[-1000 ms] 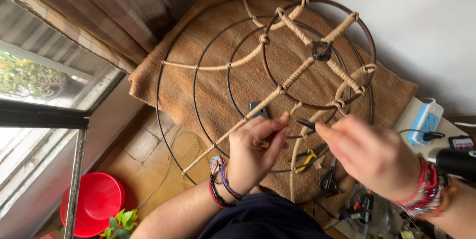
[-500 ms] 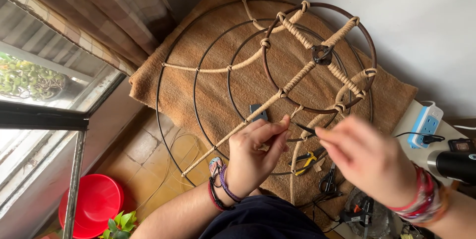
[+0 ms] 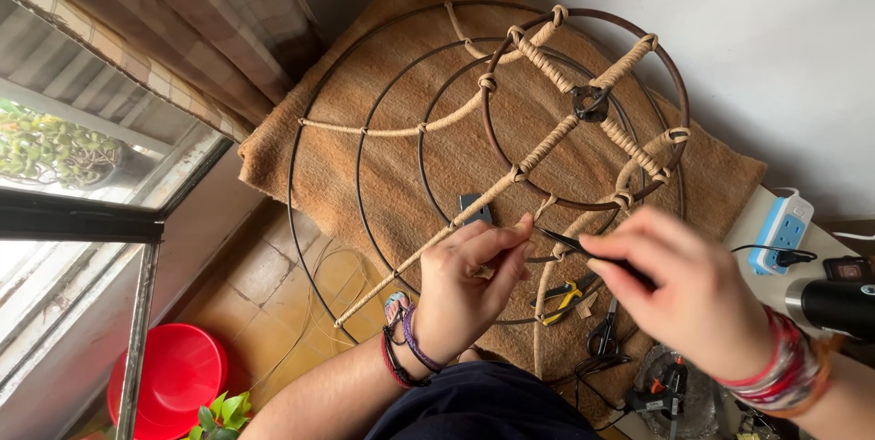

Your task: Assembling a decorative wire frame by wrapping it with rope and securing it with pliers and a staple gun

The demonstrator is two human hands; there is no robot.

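Pinching: your left hand (image 3: 469, 289) has its thumb and forefinger closed on the jute cord (image 3: 538, 212) where it comes off a wrapped spoke; hold that pinch firm so the wrap does not slacken.
Right grip: your right hand (image 3: 688, 299) is closed around a thin dark pointed tool (image 3: 570, 242), tip aimed at the left fingertips. What kind of tool it is cannot be told.
Meeting point: the tip sits just beside the pinched cord, near the lower edge of the frame. Work the tip away from your left fingers, not towards them.
Frame: the wire lamp frame (image 3: 492, 166) lies flat on the surface, dark rings one inside another, joined by spokes already wound in cord. Let it lie rather than lifting it, so the rings do not twist.
Top ring: the thicker brown ring (image 3: 679, 103) with its dark centre fitting (image 3: 591, 103) stands well apart from your hands.
Padding: the brown woven cloth (image 3: 383, 93) under the frame should keep it from sliding; press lightly downward as you pull.
Nearby tools: yellow-handled pliers (image 3: 561, 299) and black scissors (image 3: 603, 335) lie just below your hands.
Beyond: a blue-and-white power strip (image 3: 782, 232) at your right, a red basin (image 3: 173, 381) on the floor.
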